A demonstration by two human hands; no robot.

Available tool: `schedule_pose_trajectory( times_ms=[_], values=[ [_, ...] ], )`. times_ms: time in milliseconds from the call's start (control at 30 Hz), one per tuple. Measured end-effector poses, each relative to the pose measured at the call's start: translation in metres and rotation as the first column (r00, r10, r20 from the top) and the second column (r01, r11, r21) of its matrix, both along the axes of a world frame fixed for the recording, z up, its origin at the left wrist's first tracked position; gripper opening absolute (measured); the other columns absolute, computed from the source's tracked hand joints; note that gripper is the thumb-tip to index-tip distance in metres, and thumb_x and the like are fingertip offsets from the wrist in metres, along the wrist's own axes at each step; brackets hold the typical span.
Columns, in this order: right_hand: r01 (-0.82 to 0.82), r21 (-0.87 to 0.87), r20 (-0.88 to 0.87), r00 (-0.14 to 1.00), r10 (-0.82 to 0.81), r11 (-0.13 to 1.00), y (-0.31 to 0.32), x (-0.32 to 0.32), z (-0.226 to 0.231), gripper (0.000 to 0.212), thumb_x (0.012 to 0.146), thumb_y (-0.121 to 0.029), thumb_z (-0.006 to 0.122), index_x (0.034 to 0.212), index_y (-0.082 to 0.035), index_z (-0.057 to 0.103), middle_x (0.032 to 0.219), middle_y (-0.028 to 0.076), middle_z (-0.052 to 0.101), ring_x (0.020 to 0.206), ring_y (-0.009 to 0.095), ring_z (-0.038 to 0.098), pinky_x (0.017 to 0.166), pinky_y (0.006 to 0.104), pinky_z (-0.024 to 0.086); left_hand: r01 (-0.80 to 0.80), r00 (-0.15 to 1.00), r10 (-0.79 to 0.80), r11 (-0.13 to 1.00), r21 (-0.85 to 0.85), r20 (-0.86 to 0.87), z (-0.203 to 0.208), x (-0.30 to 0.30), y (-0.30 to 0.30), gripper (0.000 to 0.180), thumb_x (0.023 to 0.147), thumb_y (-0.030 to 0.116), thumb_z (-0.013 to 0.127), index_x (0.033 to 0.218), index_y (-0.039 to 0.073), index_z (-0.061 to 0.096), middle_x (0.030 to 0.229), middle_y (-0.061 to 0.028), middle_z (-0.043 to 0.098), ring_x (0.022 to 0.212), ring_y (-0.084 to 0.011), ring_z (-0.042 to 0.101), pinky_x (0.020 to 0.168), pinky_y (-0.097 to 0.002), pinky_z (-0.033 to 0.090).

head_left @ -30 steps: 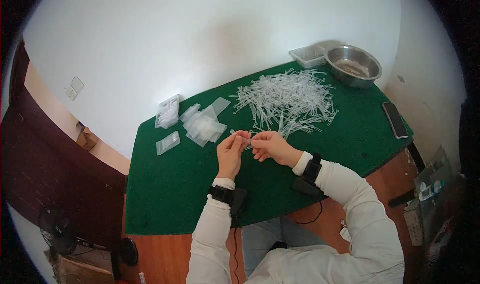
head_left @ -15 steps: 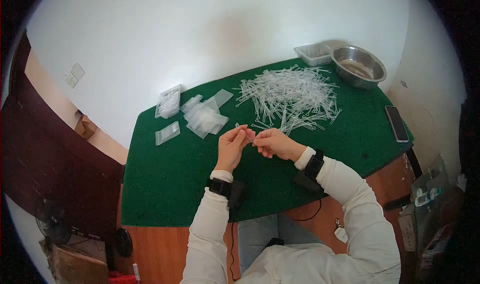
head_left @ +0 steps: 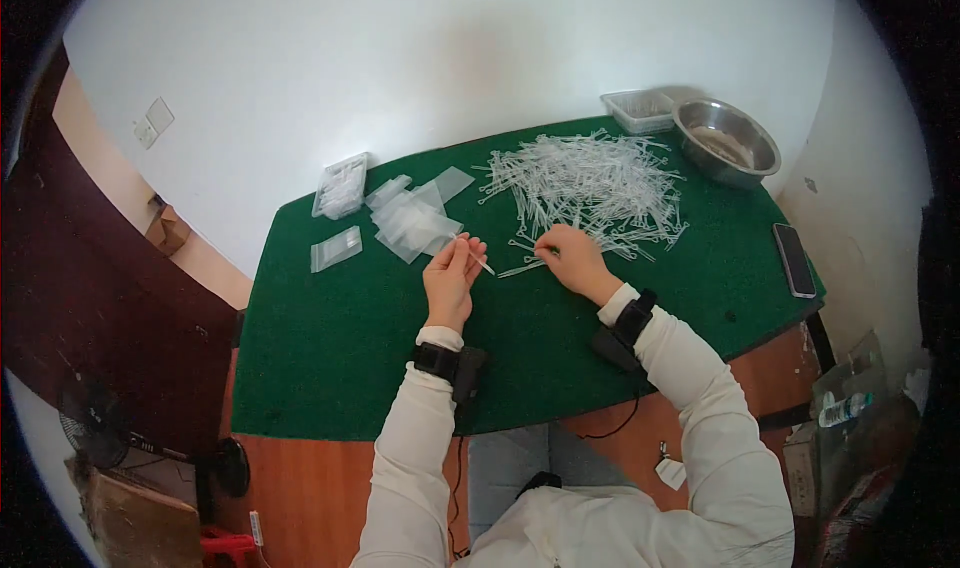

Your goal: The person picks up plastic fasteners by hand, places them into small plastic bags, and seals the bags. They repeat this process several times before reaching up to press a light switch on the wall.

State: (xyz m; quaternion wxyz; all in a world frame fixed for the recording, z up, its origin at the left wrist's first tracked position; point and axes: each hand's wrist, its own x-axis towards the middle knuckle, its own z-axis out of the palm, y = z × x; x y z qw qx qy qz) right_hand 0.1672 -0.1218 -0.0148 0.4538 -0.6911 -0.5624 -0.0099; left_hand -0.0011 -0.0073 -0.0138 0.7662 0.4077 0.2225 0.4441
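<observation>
My left hand (head_left: 452, 280), palm turned up, pinches a thin clear plastic stick (head_left: 482, 263) whose free end points to the lower right. My right hand (head_left: 577, 262) is at the near-left edge of a large pile of clear plastic sticks (head_left: 585, 183), several of which have small ring ends. Its fingertips are bent together among the loose sticks there; what they hold is hidden. Beyond my left hand lies a loose stack of clear zip bags (head_left: 412, 223). A single small clear bag (head_left: 336, 250) with something white in it lies to their left.
A clear plastic tray (head_left: 341, 186) with white contents stands by the wall at the back left. At the back right are another clear tray (head_left: 640, 113) and a steel bowl (head_left: 727, 143). A phone (head_left: 794, 260) lies near the right edge of the green-covered table (head_left: 340, 368).
My hands were together over the table and have parted. My right hand has moved right and forward to the pile's edge. My left hand keeps a stick and has turned more palm up.
</observation>
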Motion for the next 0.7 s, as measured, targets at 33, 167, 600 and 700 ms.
schedule_pose_trajectory(
  times_ms=[33, 167, 600, 700],
  values=[
    [-0.037, -0.012, 0.065, 0.997, 0.038, 0.999, 0.0, -0.002, 0.0, 0.006, 0.072, -0.014, 0.061, 0.073, -0.008, 0.06, 0.072, 0.008, 0.055, 0.071, 0.027, 0.053, 0.061, 0.036, 0.042, 0.015, 1.0, -0.015, 1.0, 0.009, -0.013, 0.0, 0.0, -0.001, 0.024, 0.086, 0.015, 0.054, 0.102, -0.001, 0.055, 0.093, -0.0094, 0.06, 0.084, -0.0185, 0.06, 0.074, -0.0296, 0.05],
    [-0.102, -0.058, 0.213, 0.971, 0.112, 0.993, 0.001, -0.002, -0.004, 0.005, 0.07, -0.011, 0.062, 0.072, -0.008, 0.059, 0.071, 0.007, 0.051, 0.073, 0.026, 0.05, 0.063, 0.035, 0.041, 0.068, 0.996, -0.066, 0.997, 0.032, -0.055, 0.001, 0.002, -0.006, 0.025, 0.085, 0.016, 0.055, 0.103, -0.002, 0.055, 0.093, -0.0099, 0.06, 0.084, -0.019, 0.06, 0.074, -0.0298, 0.05],
    [-0.158, -0.095, 0.319, 0.931, 0.181, 0.983, -0.001, -0.009, 0.006, 0.009, 0.068, -0.008, 0.061, 0.076, -0.009, 0.057, 0.075, 0.007, 0.048, 0.076, 0.027, 0.047, 0.066, 0.0361, 0.04, 0.119, 0.988, -0.113, 0.991, 0.052, -0.106, 0.004, 0.002, -0.009, 0.026, 0.085, 0.017, 0.055, 0.103, -0.002, 0.055, 0.093, -0.0104, 0.06, 0.084, -0.0194, 0.06, 0.074, -0.0303, 0.05],
    [-0.098, -0.137, 0.392, 0.909, 0.144, 0.986, 0.0, -0.004, 0.003, 0.01, 0.067, -0.008, 0.061, 0.076, -0.009, 0.058, 0.075, 0.007, 0.048, 0.076, 0.027, 0.047, 0.066, 0.0361, 0.04, 0.125, 0.987, -0.119, 0.99, 0.057, -0.109, 0.004, 0.002, -0.008, 0.026, 0.085, 0.017, 0.055, 0.103, -0.002, 0.055, 0.093, -0.0101, 0.06, 0.084, -0.0193, 0.06, 0.074, -0.0303, 0.05]
  ],
)
